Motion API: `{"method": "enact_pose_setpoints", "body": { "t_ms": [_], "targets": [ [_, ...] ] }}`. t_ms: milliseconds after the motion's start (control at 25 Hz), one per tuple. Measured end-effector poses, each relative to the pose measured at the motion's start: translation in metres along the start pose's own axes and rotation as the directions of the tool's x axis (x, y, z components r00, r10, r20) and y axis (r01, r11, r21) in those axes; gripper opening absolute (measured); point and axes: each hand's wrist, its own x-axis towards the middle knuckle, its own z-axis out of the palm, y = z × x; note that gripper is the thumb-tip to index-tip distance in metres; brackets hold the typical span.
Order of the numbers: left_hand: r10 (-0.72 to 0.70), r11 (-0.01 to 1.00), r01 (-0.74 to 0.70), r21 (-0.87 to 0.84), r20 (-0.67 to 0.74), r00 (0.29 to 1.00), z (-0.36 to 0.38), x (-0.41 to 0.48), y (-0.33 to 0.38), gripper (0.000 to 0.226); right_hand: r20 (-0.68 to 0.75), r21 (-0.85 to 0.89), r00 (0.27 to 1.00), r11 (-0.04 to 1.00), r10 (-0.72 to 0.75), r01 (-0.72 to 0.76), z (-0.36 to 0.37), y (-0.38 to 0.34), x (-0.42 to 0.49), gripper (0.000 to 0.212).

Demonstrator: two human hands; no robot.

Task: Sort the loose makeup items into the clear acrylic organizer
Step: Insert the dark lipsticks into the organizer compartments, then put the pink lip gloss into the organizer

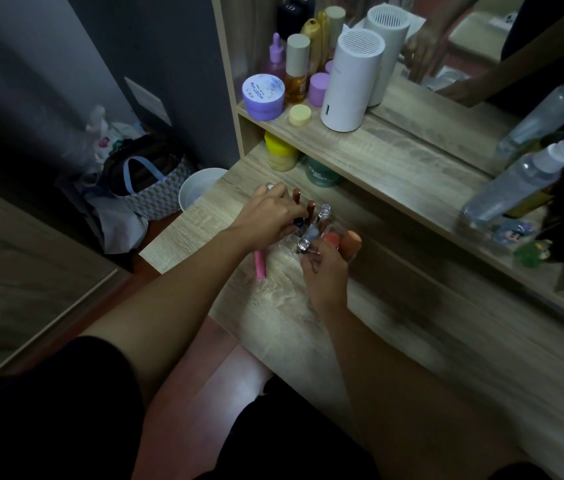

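A dark-capped tube is pinched by the left hand over the clear organizer, while a clear-capped item is pinched by the right hand just beside it.

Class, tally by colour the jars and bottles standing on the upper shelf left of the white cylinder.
Purple: 3 (jar, dropper bottle, cap)
Amber: 2 (beige-capped bottle, yellow bottle)
Pale yellow: 1 (lid)
Total: 6
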Motion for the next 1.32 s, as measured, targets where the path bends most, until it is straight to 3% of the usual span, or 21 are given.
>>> {"method": "enact_pose_setpoints", "body": {
  "t_ms": [440,800,960,1040,1120,1200,1320],
  "targets": [
    [0.026,0.999,-0.026,0.043,0.002,1.000,0.009,0.009,-0.004,0.020,-0.047,-0.048,0.998,0.998,0.033,-0.035,0.007,-0.002,0.002,0.028],
    [0.158,0.960,-0.142,0.240,-0.045,0.986,0.014,0.011,-0.002,0.020,-0.082,-0.076,0.995,0.995,0.050,-0.056,0.007,-0.007,0.003,0.027],
    [0.163,0.982,-0.144,0.126,-0.160,0.974,0.000,-0.001,0.000,0.011,-0.108,-0.033,0.990,0.995,0.088,-0.092,0.006,-0.011,-0.007,0.032],
    [0.052,0.998,-0.062,-0.029,-0.273,0.961,-0.003,-0.013,-0.004,0.014,-0.104,-0.035,0.992,0.997,0.065,-0.069,0.006,-0.009,-0.017,0.029],
    [-0.172,0.963,0.096,-0.250,-0.303,0.937,-0.001,-0.031,-0.010,0.015,-0.032,-0.130,0.999,0.991,-0.042,0.038,0.006,0.001,-0.031,0.024],
    [-0.349,0.888,0.258,-0.381,-0.194,0.917,0.007,-0.052,-0.015,0.015,0.148,-0.239,0.975,0.951,-0.164,0.196,0.005,0.017,-0.044,0.026],
    [-0.489,0.764,0.458,-0.455,0.055,0.871,0.028,-0.070,-0.018,0.019,0.464,-0.420,0.858,0.798,-0.220,0.432,0.008,0.038,-0.049,0.046]
  ]
}}
